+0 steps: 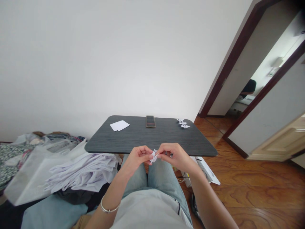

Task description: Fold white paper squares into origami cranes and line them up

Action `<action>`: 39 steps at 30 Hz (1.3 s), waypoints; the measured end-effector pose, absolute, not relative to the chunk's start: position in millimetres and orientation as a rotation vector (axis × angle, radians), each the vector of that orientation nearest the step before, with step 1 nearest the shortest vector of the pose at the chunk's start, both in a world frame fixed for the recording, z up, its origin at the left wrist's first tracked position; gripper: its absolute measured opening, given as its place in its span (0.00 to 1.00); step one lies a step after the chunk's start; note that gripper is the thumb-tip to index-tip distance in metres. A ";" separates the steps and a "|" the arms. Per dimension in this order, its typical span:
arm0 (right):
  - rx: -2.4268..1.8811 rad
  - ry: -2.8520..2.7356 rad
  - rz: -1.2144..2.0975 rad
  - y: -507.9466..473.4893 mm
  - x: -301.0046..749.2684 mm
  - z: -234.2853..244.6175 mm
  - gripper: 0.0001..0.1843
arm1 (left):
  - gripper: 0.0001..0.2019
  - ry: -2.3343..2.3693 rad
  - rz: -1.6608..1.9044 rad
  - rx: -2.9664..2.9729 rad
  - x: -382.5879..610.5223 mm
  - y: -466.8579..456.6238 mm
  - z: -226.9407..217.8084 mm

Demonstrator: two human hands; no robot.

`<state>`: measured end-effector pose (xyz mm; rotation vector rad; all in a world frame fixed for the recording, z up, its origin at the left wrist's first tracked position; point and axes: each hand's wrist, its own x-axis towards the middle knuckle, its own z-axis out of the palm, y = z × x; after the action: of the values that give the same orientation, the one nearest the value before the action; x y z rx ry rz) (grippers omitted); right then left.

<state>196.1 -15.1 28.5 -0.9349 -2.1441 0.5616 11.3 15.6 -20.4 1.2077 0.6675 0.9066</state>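
Note:
Between my two hands, just in front of the near edge of the dark table (133,136), is a small folded white paper crane (154,156) with pointed parts sticking up. My left hand (140,155) pinches its left side between thumb and fingers. From the right, my right hand (172,154) pinches the other side, its fingers bent. Several finished paper cranes (183,123) stand in a short row at the table's far right corner. Two white paper sheets (119,125) overlap at the far left of the tabletop.
A phone (150,121) lies at the table's back middle, near the white wall (143,63). Piled clothes (83,171) and bags fill the left side. On the right are a wooden floor (250,187), a doorway and a person (249,88) partly visible beyond it.

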 end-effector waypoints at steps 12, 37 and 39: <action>-0.894 -2.055 0.656 -17.0 195.6 28.0 0.04 | 0.11 0.660 0.902 1.204 11.8 15.3 -18.2; -0.949 -2.034 0.663 -17.6 196.4 26.8 0.05 | 0.09 0.666 0.904 1.215 12.0 16.3 -20.8; -0.978 -2.035 0.633 -17.1 196.6 25.3 0.05 | 0.10 0.673 0.912 1.224 11.7 16.3 -19.2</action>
<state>196.6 -17.1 25.3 -0.9777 -2.0345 0.6326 11.7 16.3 -19.2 1.2236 0.6734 0.9118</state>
